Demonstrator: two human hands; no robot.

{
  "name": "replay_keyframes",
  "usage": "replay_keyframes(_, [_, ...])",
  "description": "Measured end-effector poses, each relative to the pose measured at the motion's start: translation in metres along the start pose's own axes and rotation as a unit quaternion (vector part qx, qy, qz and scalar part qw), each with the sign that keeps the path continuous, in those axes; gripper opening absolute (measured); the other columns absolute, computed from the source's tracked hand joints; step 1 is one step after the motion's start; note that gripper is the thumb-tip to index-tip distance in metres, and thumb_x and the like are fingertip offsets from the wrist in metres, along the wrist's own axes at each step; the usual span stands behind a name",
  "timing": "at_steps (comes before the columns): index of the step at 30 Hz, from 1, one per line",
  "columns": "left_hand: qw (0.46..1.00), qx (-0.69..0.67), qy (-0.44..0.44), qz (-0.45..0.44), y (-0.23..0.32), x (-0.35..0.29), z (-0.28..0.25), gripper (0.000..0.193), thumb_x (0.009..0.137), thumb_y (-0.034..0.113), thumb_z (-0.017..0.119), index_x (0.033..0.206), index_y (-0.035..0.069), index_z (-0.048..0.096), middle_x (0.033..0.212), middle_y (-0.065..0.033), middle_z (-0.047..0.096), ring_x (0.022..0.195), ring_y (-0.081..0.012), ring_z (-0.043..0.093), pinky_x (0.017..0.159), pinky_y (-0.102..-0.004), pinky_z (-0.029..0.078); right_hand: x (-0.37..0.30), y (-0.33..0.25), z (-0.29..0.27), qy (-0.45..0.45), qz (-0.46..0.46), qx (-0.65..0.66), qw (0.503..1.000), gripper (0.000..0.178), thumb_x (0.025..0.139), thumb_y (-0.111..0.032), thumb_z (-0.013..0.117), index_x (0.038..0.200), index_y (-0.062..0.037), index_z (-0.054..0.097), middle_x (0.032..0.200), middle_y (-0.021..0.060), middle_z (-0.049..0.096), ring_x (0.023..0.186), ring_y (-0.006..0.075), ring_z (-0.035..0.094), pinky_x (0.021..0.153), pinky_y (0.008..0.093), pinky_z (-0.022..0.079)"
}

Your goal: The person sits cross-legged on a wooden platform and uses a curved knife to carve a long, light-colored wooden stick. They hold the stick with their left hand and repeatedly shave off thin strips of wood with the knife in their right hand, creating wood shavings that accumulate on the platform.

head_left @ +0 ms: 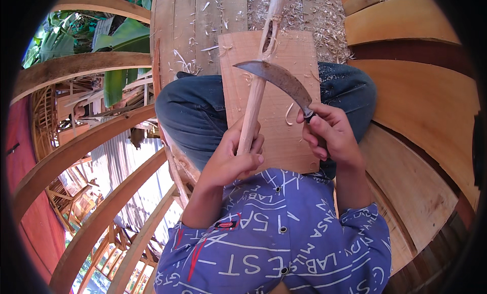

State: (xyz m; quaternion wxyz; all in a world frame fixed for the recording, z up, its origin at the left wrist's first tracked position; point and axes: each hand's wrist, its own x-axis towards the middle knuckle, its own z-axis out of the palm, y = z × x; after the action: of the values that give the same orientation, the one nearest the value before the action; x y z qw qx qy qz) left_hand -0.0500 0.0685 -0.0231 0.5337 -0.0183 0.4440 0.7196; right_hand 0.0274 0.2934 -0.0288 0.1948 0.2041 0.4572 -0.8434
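Observation:
My left hand (237, 151) is closed around the lower end of a long wooden stick (255, 99), which slants up and away from me. Farther up, the stick has a dark hollow or split in its side. A curved knife (286, 80) with a worn grey blade lies across the stick, its tip pointing left. My right hand (331, 131) grips the knife's dark handle, most of which the fingers hide. Beneath both is a flat wooden board (297, 137) resting across my lap, with a thin curled shaving (289, 115) on it.
Pale wood shavings (327, 25) are scattered over the plank floor (185, 20) ahead of my crossed legs. A slatted wooden railing (96, 126) runs along the left, with leaves and metal sheeting beyond it. On the right stands a wall of wooden boards (416, 96).

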Motion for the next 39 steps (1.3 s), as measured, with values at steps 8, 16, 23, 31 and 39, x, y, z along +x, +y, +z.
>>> replay_keyframes(8, [0.998, -0.061, 0.014, -0.029, -0.003, -0.001, -0.003, 0.041, 0.071, 0.005, 0.069, 0.095, 0.008, 0.036, 0.061, 0.0018, 0.037, 0.043, -0.005, 0.036, 0.039, -0.0208, 0.028, 0.008, 0.009, 0.014, 0.093, -0.1, -0.041, 0.99, 0.022, 0.1, -0.023, 0.048, 0.108, -0.0027, 0.053, 0.059, -0.0012, 0.045, 0.039, 0.0024, 0.037, 0.035, 0.0191, 0.03])
replay_keyframes(16, [0.999, 0.025, 0.029, -0.028, -0.004, 0.001, 0.003, 0.04, 0.071, 0.008, 0.069, 0.092, 0.009, 0.035, 0.062, 0.0018, 0.036, 0.045, -0.0044, 0.037, 0.038, -0.0212, 0.03, -0.007, -0.014, -0.02, -0.021, -0.083, -0.049, 0.995, 0.025, 0.098, -0.025, 0.05, 0.106, -0.0022, 0.054, 0.057, -0.0017, 0.044, 0.04, 0.0024, 0.04, 0.035, 0.0193, 0.032])
replay_keyframes(23, [0.998, 0.045, 0.033, -0.01, 0.002, 0.004, 0.007, 0.038, 0.071, 0.008, 0.068, 0.09, 0.008, 0.035, 0.062, 0.0018, 0.036, 0.045, -0.0049, 0.036, 0.037, -0.0203, 0.031, 0.007, 0.012, 0.02, 0.029, -0.041, 0.035, 0.998, 0.02, 0.097, -0.016, 0.051, 0.109, 0.0001, 0.057, 0.057, -0.0029, 0.045, 0.039, 0.0017, 0.037, 0.036, 0.0181, 0.028])
replay_keyframes(31, [0.997, 0.05, 0.065, -0.009, -0.008, 0.002, 0.001, 0.038, 0.07, 0.01, 0.068, 0.09, 0.008, 0.036, 0.063, 0.0015, 0.036, 0.045, -0.0044, 0.037, 0.038, -0.021, 0.031, 0.019, 0.005, -0.003, -0.035, 0.031, -0.032, 0.998, 0.023, 0.097, -0.021, 0.052, 0.107, -0.0015, 0.058, 0.059, -0.0035, 0.046, 0.038, 0.0018, 0.037, 0.035, 0.0185, 0.029])
replay_keyframes(39, [0.998, 0.031, 0.048, -0.026, -0.01, -0.001, -0.005, 0.039, 0.07, 0.01, 0.069, 0.09, 0.009, 0.035, 0.063, 0.0015, 0.036, 0.044, -0.0047, 0.036, 0.039, -0.0209, 0.03, 0.018, 0.008, 0.005, -0.131, 0.099, -0.047, 0.985, 0.022, 0.098, -0.022, 0.051, 0.103, -0.0017, 0.058, 0.059, -0.0024, 0.046, 0.039, 0.0021, 0.038, 0.034, 0.0188, 0.029])
